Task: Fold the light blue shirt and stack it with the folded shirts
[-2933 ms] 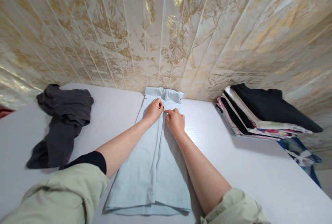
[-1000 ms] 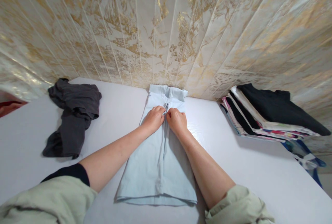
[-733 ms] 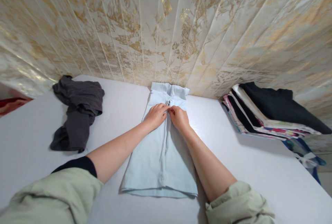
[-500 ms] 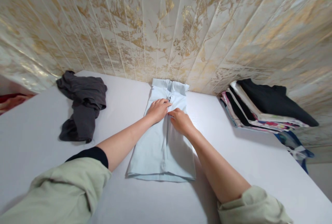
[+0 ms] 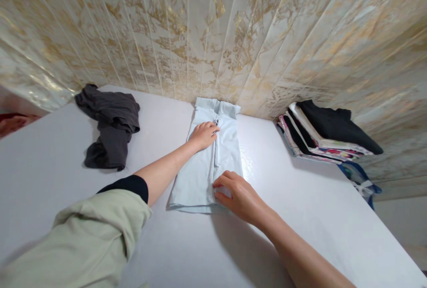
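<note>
Sliding back from the placket, the right hand (image 5: 238, 194) now rests fingers curled on the near hem of the pale blue garment (image 5: 208, 154), which lies flat mid-table (image 5: 66, 163) against the wall. Up by the collar, the left hand (image 5: 204, 133) presses flat, fingers together. A crumpled dark garment (image 5: 108, 123) lies well to the left; a folded stack (image 5: 322, 134) sits to the right.

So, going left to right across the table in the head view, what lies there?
Dark grey garment → light blue garment, with the left hand and right hand on it → stack of folded clothes.
</note>
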`<state>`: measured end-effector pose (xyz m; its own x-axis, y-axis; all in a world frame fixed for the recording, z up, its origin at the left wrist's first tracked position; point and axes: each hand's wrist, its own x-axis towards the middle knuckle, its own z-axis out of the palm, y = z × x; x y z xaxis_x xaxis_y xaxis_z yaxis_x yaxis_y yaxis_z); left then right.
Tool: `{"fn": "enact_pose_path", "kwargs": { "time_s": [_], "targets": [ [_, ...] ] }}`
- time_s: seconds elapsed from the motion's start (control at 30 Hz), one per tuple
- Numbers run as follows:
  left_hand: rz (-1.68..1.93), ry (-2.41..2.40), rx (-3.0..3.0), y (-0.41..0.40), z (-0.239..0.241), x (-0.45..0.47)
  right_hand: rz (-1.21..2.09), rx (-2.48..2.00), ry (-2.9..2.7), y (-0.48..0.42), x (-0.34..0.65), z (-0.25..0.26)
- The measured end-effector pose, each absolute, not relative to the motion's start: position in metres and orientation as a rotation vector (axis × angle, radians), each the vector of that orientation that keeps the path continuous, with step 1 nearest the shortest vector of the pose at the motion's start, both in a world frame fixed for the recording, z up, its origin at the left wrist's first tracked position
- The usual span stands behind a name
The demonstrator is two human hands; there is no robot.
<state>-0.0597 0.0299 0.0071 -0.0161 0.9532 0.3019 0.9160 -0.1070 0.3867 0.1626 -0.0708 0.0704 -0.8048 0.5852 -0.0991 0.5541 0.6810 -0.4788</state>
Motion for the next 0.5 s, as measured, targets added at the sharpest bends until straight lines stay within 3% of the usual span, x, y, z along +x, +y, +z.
{"fn": "enact_pose_path", "kwargs": {
  "time_s": [0.2, 0.5],
  "targets": [
    [0.735, 2.067, 2.153, 0.028, 0.009, -0.058, 0.552, -0.860, -2.945, -0.094, 0.165, 0.065],
    [0.729, 2.078, 2.188, 0.030, 0.006, -0.057, 0.522, -0.896, -2.816, -0.092, 0.168, 0.049]
  ]
}}
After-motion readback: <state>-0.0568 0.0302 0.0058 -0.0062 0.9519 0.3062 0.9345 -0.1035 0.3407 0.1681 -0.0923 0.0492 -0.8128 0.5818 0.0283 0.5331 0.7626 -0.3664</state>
